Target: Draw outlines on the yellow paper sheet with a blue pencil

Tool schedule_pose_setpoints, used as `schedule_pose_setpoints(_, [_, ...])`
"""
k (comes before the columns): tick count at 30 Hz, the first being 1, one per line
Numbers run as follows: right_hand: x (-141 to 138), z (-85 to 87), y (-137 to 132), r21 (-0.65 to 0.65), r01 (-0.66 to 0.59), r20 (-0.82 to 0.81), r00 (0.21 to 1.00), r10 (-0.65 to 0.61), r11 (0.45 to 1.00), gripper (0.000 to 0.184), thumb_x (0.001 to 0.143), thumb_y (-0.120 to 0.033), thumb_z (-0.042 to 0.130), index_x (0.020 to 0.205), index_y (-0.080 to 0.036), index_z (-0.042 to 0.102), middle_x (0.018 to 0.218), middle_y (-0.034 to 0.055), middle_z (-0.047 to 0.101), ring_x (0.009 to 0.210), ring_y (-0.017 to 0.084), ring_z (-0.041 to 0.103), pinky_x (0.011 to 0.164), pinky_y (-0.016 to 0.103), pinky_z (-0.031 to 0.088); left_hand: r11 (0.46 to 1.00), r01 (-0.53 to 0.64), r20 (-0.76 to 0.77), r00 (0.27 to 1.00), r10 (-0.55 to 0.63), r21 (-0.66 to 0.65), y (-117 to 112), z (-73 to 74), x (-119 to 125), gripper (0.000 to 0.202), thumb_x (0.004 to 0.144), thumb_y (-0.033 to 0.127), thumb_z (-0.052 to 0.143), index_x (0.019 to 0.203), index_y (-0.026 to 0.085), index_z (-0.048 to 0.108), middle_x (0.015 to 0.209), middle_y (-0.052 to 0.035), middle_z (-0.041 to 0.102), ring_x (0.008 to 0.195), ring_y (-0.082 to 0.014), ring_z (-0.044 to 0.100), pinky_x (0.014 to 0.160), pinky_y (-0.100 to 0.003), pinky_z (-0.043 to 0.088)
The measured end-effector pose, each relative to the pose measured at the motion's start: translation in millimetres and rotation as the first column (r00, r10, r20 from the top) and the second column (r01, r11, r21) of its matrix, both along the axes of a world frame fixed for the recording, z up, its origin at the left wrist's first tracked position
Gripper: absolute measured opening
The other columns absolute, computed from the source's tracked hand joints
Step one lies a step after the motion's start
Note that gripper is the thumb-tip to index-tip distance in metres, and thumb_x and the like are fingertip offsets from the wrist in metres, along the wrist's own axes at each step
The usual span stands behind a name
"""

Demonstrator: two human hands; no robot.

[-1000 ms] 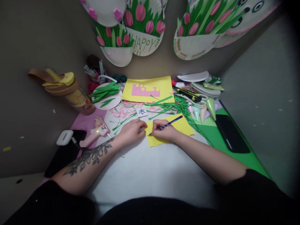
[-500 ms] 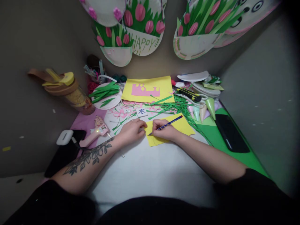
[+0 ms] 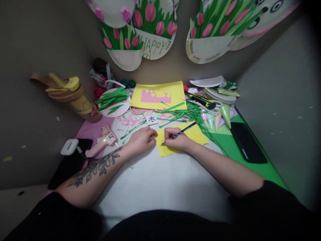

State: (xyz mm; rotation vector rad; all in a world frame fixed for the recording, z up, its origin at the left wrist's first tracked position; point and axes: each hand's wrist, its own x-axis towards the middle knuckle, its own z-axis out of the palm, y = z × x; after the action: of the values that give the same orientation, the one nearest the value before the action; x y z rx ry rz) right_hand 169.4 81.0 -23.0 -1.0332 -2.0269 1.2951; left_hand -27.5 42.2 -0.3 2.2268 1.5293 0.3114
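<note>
Unchanged from half a second ago, in the large: white table surface point(image 3: 155, 187), small yellow sheet point(image 3: 199, 134) lying on it between both arms, and left hand point(image 3: 141, 140) resting at the sheet's left edge, thumb and forefinger apart, with nothing visibly gripped; changed, in the small: right hand point(image 3: 177, 139) shifted slightly rightward across the sheet, clamped on a blue pencil point(image 3: 185, 128), with the tip lowered to the sheet's left part; to judge by this, a pencil stroke under way rather than a pause; any new line too faint to tell for certain.

In count, from largest down: on the wall, three plates with paper tulips, the left one point(image 3: 125, 59) showing four pink flowers, the middle one point(image 3: 156, 48) four, the right one point(image 3: 210, 48) six; at far left, one tumbler point(image 3: 84, 106); behind the hands, one larger yellow sheet point(image 3: 175, 88) bearing one notched pink piece point(image 3: 157, 99); at the right edge, one black phone point(image 3: 248, 142); beyond the left forearm, one pink glue gun point(image 3: 100, 146); near the phone, at least four cones, the green one point(image 3: 226, 116) nearest to it; just behind the small sheet, one white tile point(image 3: 151, 120) with a blue character; green strips point(image 3: 193, 112) too tangled to count.
</note>
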Motion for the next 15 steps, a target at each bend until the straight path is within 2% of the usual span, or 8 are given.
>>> schedule_pose_setpoints(4, [1.6,-1.1,0.3,-0.009,0.019,-0.034,0.999,-0.02,1.0,0.014,0.057,-0.014,0.056,0.053,-0.019,0.043,0.051,-0.0056,0.042,0.052,0.009,0.036,0.049,0.022,0.027,1.0,0.003,-0.004,1.0,-0.003,0.005,0.0,0.4,-0.1,0.029,0.079,0.026,0.048,0.104,0.023,0.062,0.101,-0.0041,0.062,0.094,-0.0207,0.058,0.083,-0.031,0.045])
schedule_pose_setpoints(7, [2.9,-1.5,1.8,-0.02,0.098,-0.136,0.986,-0.1,0.995,0.014,0.059,-0.015,0.055,0.054,-0.019,0.043,0.052,-0.0055,0.043,0.051,0.009,0.038,0.049,0.022,0.029,1.0,0.001,-0.015,1.0,-0.001,0.005,-0.4,0.7,0.2,0.029,0.079,0.026,0.048,0.104,0.023,0.062,0.101,-0.0039,0.062,0.095,-0.0208,0.057,0.083,-0.031,0.045])
schedule_pose_setpoints(10, [5.6,1.9,3.6,-0.068,0.152,-0.232,0.959,-0.164,0.986,0.011,0.068,-0.021,0.058,0.063,-0.019,0.049,0.056,-0.0043,0.052,0.05,0.009,0.045,0.049,0.022,0.034,1.0,0.0,-0.017,1.0,0.0,0.009,-0.9,0.8,0.5,0.029,0.079,0.026,0.048,0.104,0.024,0.062,0.101,-0.0035,0.063,0.096,-0.0206,0.057,0.083,-0.03,0.045])
schedule_pose_setpoints(12, [10.0,8.6,4.0,-0.086,0.096,-0.228,0.967,-0.113,0.992,0.01,0.079,-0.029,0.053,0.08,-0.019,0.056,0.064,-0.0017,0.061,0.05,0.01,0.05,0.049,0.022,0.038,1.0,-0.003,-0.017,1.0,0.003,0.014,-1.2,0.8,0.5,0.029,0.079,0.025,0.048,0.104,0.024,0.062,0.1,-0.0033,0.063,0.095,-0.0205,0.058,0.082,-0.03,0.045])
schedule_pose_setpoints(14, [17.0,20.1,2.9,-0.035,-0.029,-0.139,0.99,0.024,0.999,0.021,0.087,-0.034,0.044,0.094,-0.02,0.058,0.074,0.001,0.066,0.051,0.01,0.054,0.051,0.023,0.04,1.0,-0.01,-0.016,1.0,0.01,0.019,-1.5,0.7,0.2,0.029,0.078,0.025,0.048,0.103,0.024,0.062,0.1,-0.0033,0.063,0.095,-0.0205,0.058,0.082,-0.031,0.046])
schedule_pose_setpoints(15, [21.2,27.5,1.2,0.014,-0.107,-0.053,0.993,0.108,0.994,0.023,0.089,-0.034,0.042,0.094,-0.019,0.058,0.075,0.0016,0.067,0.051,0.01,0.054,0.052,0.023,0.04,1.0,-0.012,-0.014,1.0,0.012,0.021,-1.6,0.6,0.0,0.029,0.078,0.025,0.048,0.103,0.024,0.062,0.1,-0.0033,0.063,0.095,-0.0205,0.058,0.082,-0.031,0.046])
